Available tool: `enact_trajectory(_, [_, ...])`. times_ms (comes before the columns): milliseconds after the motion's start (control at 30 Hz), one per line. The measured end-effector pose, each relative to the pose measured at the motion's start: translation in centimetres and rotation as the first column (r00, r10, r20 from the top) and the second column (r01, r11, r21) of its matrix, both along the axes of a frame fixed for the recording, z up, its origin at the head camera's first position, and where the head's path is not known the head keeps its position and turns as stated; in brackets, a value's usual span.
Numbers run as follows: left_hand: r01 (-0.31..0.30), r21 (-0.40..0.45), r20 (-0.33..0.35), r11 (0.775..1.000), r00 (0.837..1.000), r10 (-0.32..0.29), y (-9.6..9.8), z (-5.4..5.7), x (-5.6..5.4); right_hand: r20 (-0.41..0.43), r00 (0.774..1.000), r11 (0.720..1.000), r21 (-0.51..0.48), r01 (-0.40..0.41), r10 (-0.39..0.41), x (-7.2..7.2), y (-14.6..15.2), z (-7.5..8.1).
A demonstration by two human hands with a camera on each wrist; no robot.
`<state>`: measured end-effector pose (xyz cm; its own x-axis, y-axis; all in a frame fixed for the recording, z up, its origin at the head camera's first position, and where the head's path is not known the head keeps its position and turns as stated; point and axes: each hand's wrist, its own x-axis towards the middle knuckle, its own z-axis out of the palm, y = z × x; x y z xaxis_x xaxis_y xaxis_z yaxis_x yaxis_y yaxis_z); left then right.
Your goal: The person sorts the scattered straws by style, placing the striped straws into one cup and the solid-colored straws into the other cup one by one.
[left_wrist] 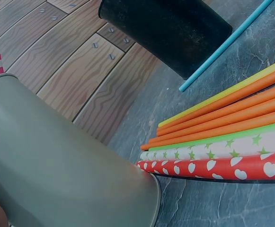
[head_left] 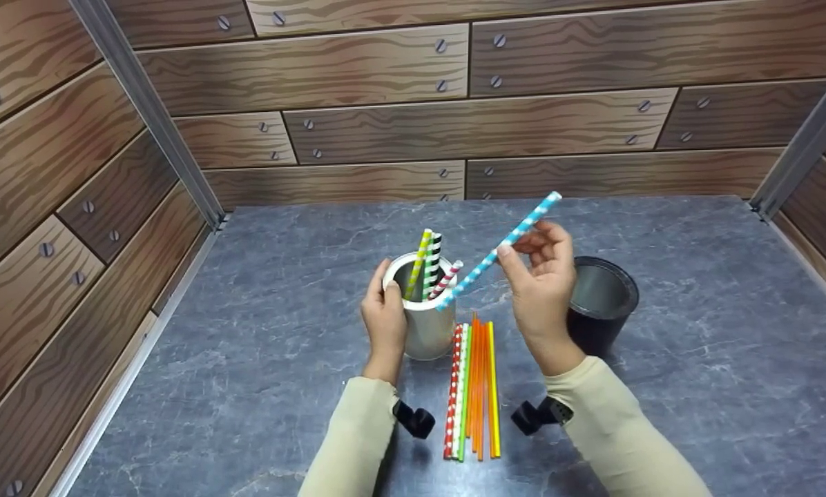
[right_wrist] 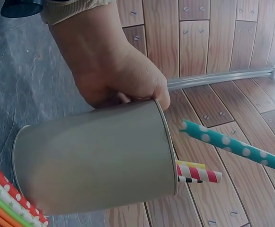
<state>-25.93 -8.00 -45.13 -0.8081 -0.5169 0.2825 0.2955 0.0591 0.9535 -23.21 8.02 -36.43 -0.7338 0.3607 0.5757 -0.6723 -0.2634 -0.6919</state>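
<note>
Centre-frame, right hand pinches blue white-dotted paper straw, likely light, crushable, best held midway; left hand grips grey metal cylinder

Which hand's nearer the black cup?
Right. The right hand is just left of the black cup; the left hand is farther left, gripping the white can.

Grey can: left wall covered by left hand, mouth partly taken up by leaning straws, straw row at its near right side. Gap between cans is crossed by right hand and blue dotted straw, black can close beside. Wide passages: tabletop left of left hand, and right of black can.
</note>
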Motion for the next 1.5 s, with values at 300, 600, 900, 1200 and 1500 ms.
enact_trajectory(300, [0.015, 0.005, 0.006, 1.000, 1.000, -0.015, -0.1, -0.1, 0.0, -0.142, 0.988, 0.997, -0.038, 0.060, -0.065, 0.2, -1.3, -1.2])
enact_trajectory(600, [0.019, 0.018, -0.007, 1.000, 1.000, -0.019, -0.1, -0.2, -0.1, -0.125, 0.990, 0.998, -0.019, 0.063, -0.065, 0.3, -2.1, -2.9])
enact_trajectory(900, [0.013, 0.016, 0.020, 1.000, 1.000, -0.013, 0.0, -0.1, 0.0, 0.034, 0.996, 0.989, 0.132, 0.073, -0.078, 0.3, -3.1, -5.1])
enact_trajectory(1200, [0.019, 0.029, 0.008, 0.999, 1.000, -0.019, 0.0, -0.1, 0.0, 0.074, 0.990, 0.948, 0.304, 0.090, -0.117, 0.6, -3.8, -6.7])
enact_trajectory(1500, [0.019, 0.022, -0.013, 1.000, 1.000, -0.019, 0.0, -0.1, 0.0, 0.108, 0.989, 0.936, 0.346, 0.059, -0.102, 0.7, -3.8, -7.9])
